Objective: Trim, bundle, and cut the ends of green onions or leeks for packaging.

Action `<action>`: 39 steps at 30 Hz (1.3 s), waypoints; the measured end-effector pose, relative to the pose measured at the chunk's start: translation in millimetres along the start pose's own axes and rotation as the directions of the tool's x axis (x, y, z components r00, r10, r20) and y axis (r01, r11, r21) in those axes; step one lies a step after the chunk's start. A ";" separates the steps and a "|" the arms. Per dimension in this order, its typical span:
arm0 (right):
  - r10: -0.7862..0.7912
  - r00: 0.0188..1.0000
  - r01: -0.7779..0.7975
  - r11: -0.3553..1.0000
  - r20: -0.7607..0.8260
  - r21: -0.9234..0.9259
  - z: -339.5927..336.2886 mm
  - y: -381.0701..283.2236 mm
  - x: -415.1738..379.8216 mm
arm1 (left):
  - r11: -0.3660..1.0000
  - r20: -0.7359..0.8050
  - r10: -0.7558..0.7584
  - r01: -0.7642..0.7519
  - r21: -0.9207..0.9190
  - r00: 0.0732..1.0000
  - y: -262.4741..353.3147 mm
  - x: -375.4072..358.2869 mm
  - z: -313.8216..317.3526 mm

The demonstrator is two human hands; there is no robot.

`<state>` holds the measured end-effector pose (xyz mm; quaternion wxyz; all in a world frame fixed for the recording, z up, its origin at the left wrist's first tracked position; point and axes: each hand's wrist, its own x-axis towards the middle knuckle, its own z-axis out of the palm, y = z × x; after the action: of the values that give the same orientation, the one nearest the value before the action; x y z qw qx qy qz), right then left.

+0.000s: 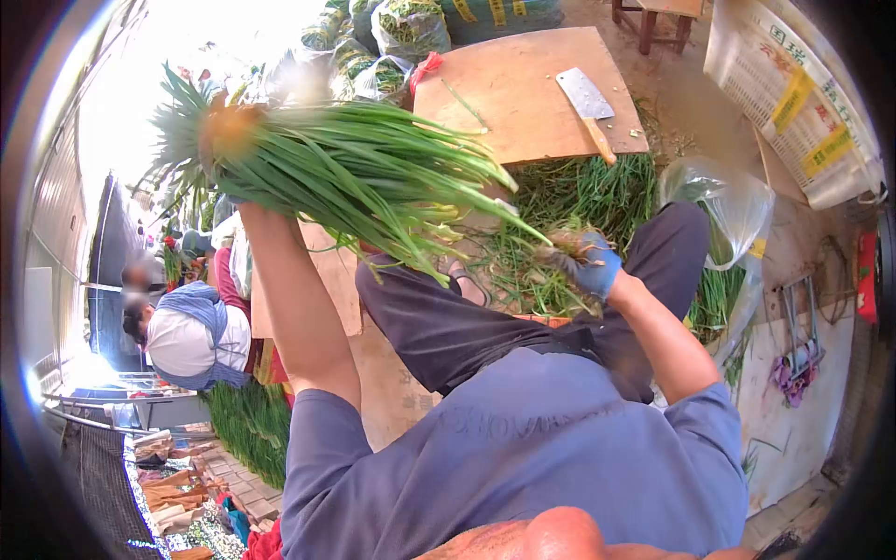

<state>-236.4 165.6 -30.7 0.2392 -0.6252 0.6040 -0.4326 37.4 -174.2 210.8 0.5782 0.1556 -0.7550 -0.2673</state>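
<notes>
A big bunch of garlic chives stretches across the upper left, pale cut ends toward the right. My left hand is closed around its leafy end, partly covered by leaves and blurred by glare. On my right hand is a blue glove with dark fingers. Its fingers are closed on withered chive leaves, and one long stalk runs from the bunch to them. Below both hands, loose chive trimmings are heaped between my knees.
A wooden board ahead carries a cleaver. Filled plastic bags stand behind it. At right are a clear bag and a printed sack. Another person bends at left near more chives.
</notes>
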 end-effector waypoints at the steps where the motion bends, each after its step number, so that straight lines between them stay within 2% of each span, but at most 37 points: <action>1: -0.036 0.999 0.035 0.998 -0.019 -0.046 6.4 16.8 -7.2 | 1.000 -0.024 0.006 -0.006 0.004 1.000 10.8 -5.7 10.1; 2: -0.049 0.971 0.041 0.998 -0.232 -0.037 9.6 23.8 -23.5 | 0.893 0.027 -0.137 0.135 -0.430 0.990 0.7 -0.5 -5.2; 3: 0.093 0.988 -0.089 0.995 -0.121 0.038 9.6 40.5 -34.9 | 0.592 0.132 -0.239 0.253 -0.765 0.962 -7.9 3.6 -18.2; 4: 0.223 0.975 -0.223 0.970 0.003 0.097 9.4 60.0 -44.8 | 0.893 0.007 -0.156 0.144 -0.427 0.988 -13.8 5.2 -25.1; 5: 0.343 0.930 -0.361 0.922 0.134 0.139 10.8 69.2 -48.5 | 1.000 -0.066 -0.027 0.028 0.011 0.997 -19.4 6.6 -30.0; 6: 0.384 0.871 -0.364 0.923 0.307 -0.121 7.0 60.2 -46.3 | 0.891 -0.074 0.118 -0.073 0.449 0.990 -23.5 9.2 -34.9; 7: 0.453 0.769 -0.301 0.879 0.451 -0.370 -3.7 37.8 -41.7 | 0.994 -0.127 0.022 -0.008 0.107 0.992 -23.3 13.1 -40.4; 8: 0.544 0.636 -0.177 0.794 0.548 -0.582 -10.6 18.7 -36.8 | 0.966 -0.143 -0.088 0.049 -0.253 0.986 -22.1 18.6 -45.4; 9: 0.442 0.787 -0.173 0.828 0.431 -0.532 -10.4 6.5 -30.2 | 0.899 -0.139 -0.149 0.075 -0.433 0.979 -15.8 20.4 -43.8; 10: 0.325 0.901 -0.156 0.861 0.288 -0.483 -8.1 -4.8 -21.1 | 0.891 -0.137 -0.141 0.066 -0.449 0.980 -9.3 19.5 -40.9; 11: 0.204 0.971 -0.129 0.891 0.129 -0.435 -4.4 -16.3 -12.6 | 0.892 -0.129 -0.136 0.065 -0.448 0.982 -3.5 16.1 -36.7; 12: 0.165 0.986 -0.156 0.972 0.039 -0.175 -2.6 -28.6 -1.7 | 0.906 -0.120 -0.121 0.060 -0.418 0.985 0.3 14.8 -31.4; 13: 0.150 0.987 -0.144 0.985 -0.057 0.096 0.9 -37.5 12.5 | 0.928 -0.111 -0.099 0.051 -0.368 0.989 2.3 11.8 -27.0; 15: 0.214 0.975 -0.216 0.865 0.057 0.452 18.1 -42.8 44.1 | 0.967 -0.078 -0.056 0.035 -0.252 0.995 2.6 3.3 -17.0; 18: 0.233 0.940 -0.340 0.719 0.251 0.606 69.1 -17.2 69.5 | 0.988 -0.044 -0.013 0.006 -0.155 0.999 -1.8 2.2 -6.9; 19: 0.188 0.958 -0.287 0.643 0.218 0.710 74.2 -21.3 74.6 | 0.986 -0.046 -0.012 0.005 -0.165 0.999 -0.7 3.8 -5.6; 21: 0.119 0.980 -0.194 0.440 0.157 0.877 88.1 -34.3 72.1 | 0.975 -0.039 -0.025 0.016 -0.223 0.999 3.5 6.9 -5.7; 22: 0.156 0.967 -0.237 0.256 0.202 0.937 88.2 -41.6 72.2 | 0.960 -0.029 -0.040 0.030 -0.279 0.999 7.0 9.4 -3.7; 25: 0.267 0.963 -0.081 0.424 -0.039 0.902 96.5 -49.0 75.1 | 0.963 0.038 -0.050 0.058 -0.262 0.998 26.6 7.7 7.0; 26: 0.208 0.954 0.032 0.645 -0.216 0.764 102.2 -44.4 77.6 | 0.998 0.094 0.009 -0.003 -0.069 0.995 32.7 5.7 8.4; 28: 0.317 0.945 -0.087 0.480 -0.080 0.873 98.1 -41.1 82.4 | 0.994 0.094 -0.052 0.060 -0.087 0.994 51.5 -0.4 18.6; 29: 0.358 0.934 -0.146 0.388 -0.003 0.910 96.3 -40.5 84.7 | 0.937 0.052 -0.170 0.178 -0.300 0.984 61.0 -5.5 28.1; 30: 0.391 0.918 -0.196 0.307 0.064 0.931 85.0 -46.0 84.2 | 0.890 0.044 -0.236 0.234 -0.392 0.971 58.5 -3.4 25.7; 31: 0.381 0.910 -0.238 0.156 0.165 0.959 76.6 -49.9 83.5 | 0.830 0.037 -0.300 0.280 -0.482 0.953 55.9 -1.2 23.3; 33: 0.318 0.880 -0.320 -0.156 0.354 0.935 67.1 -53.6 81.5 | 0.811 0.055 -0.307 0.292 -0.506 0.950 31.1 13.3 6.0; 34: 0.328 0.878 -0.358 -0.031 0.348 0.933 68.7 -53.6 83.1 | 0.784 0.070 -0.305 0.292 -0.548 0.950 26.8 14.5 5.9; 35: 0.266 0.937 -0.302 0.285 0.227 0.910 73.0 -48.4 83.5 | 0.715 0.090 -0.283 0.272 -0.644 0.955 20.3 11.5 8.5; 36: 0.165 0.978 -0.200 0.567 0.128 0.799 72.2 -53.1 84.7 | 0.767 0.083 -0.217 0.223 -0.602 0.973 17.2 11.0 10.7; 37: 0.035 0.998 -0.062 0.790 0.056 0.610 69.6 -56.7 86.2 | 0.811 0.075 -0.151 0.167 -0.560 0.986 14.6 10.5 13.5; 38: -0.071 0.996 0.073 0.996 -0.050 0.051 61.8 -56.9 82.2 | 0.932 0.066 -0.040 0.061 -0.358 0.997 9.1 9.2 15.3; 39: -0.048 0.988 0.071 0.986 -0.149 0.148 68.2 -52.4 78.6 | 0.989 0.081 0.071 -0.059 -0.136 0.994 1.7 7.4 15.9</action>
<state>-159.2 83.0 -2.8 0.2288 -0.5898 0.5658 -0.5288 20.2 -173.3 214.6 0.5629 0.0802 -0.7641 -0.3048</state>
